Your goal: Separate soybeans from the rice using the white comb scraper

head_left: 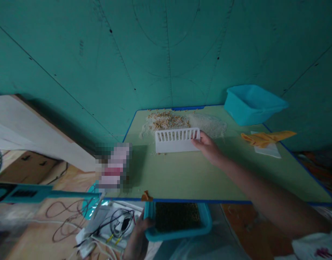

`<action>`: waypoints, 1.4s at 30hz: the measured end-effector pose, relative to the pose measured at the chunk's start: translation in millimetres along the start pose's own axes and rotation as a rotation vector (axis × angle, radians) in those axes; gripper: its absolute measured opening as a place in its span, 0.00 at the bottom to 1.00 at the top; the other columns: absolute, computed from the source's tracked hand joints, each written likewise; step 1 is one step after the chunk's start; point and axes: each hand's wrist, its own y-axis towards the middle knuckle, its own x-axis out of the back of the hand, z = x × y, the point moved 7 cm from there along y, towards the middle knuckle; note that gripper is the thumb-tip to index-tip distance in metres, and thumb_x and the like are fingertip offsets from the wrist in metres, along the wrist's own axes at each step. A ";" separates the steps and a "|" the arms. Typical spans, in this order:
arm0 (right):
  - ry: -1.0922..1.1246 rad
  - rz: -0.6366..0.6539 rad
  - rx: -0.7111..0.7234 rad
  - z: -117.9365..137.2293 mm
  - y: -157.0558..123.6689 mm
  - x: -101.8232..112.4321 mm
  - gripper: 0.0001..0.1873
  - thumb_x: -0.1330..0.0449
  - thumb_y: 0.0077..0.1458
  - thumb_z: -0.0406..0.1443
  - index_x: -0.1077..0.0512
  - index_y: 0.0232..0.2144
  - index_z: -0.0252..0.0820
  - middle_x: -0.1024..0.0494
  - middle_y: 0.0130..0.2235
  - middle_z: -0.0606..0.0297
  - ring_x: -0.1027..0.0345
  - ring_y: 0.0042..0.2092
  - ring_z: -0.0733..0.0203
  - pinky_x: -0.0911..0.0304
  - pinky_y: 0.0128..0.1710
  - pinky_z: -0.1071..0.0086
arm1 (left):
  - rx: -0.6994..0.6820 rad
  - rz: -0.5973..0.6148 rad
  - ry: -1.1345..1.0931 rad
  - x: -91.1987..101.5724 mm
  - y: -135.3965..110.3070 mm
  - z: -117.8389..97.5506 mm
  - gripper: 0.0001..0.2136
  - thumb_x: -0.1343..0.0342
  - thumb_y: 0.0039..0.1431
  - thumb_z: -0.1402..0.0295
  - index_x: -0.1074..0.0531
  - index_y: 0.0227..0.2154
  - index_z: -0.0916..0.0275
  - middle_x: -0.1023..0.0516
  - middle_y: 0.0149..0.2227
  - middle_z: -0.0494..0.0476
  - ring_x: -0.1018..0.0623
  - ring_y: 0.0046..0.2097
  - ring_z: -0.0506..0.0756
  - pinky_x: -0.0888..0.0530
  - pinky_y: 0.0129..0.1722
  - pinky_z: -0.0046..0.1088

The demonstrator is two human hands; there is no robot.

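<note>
My right hand [208,146] pinches the white slotted scraper [177,140], with the grain pile [166,121] at its 12 o'clock. My left hand [137,240] grips the blue tray [178,220] at the counter's [182,177] 6 o'clock edge.

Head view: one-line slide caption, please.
Right hand holds white slotted plastic scraper beside scattered grain on green board; left hand holds teal mesh tray.

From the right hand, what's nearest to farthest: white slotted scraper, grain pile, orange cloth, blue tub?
1. White slotted scraper: held at its right end by the right hand.
2. Grain pile: just behind the scraper.
3. Orange cloth, to the right, and blue tub, back right: too close to call.
</note>
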 end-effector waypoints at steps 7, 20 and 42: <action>0.041 0.044 0.003 -4.1 -2.7 -10.9 0.09 0.41 0.46 0.38 0.33 0.33 0.45 0.26 0.33 0.66 0.33 0.38 0.58 0.40 0.43 0.60 | -0.034 0.088 -0.047 -36.0 -17.1 -20.5 0.20 0.41 0.39 0.76 0.23 0.40 0.59 0.16 0.35 0.57 0.22 0.45 0.66 0.26 0.43 0.38; 0.129 -0.002 -0.187 -4.5 -14.8 -6.5 0.11 0.39 0.40 0.37 0.33 0.31 0.44 0.28 0.30 0.69 0.36 0.33 0.61 0.43 0.37 0.65 | -0.028 0.050 -0.048 -25.3 1.5 -12.9 0.24 0.39 0.34 0.75 0.25 0.42 0.60 0.16 0.32 0.56 0.21 0.42 0.66 0.26 0.39 0.39; 0.063 -0.025 -0.374 -16.8 -132.7 -4.3 0.12 0.43 0.51 0.45 0.33 0.35 0.45 0.33 0.29 0.69 0.39 0.32 0.62 0.45 0.35 0.67 | -0.018 0.184 -0.065 -40.2 8.7 -3.6 0.20 0.40 0.39 0.76 0.24 0.40 0.57 0.16 0.34 0.53 0.22 0.45 0.64 0.28 0.47 0.41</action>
